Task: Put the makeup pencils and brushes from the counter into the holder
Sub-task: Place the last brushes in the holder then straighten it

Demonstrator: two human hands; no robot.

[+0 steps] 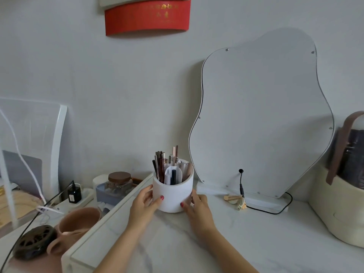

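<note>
Cupping white holder (173, 194), left hand (144, 203), right hand (198, 206), fingers (158, 200) curled

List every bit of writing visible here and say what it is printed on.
Red card on the wall: several rows of gold characters, too blurred to read.
Black charger on the power strip: a pale label, too small to read.
Holder, gripped by left hand and right hand: no text visible.
Mirror: no text.
</note>
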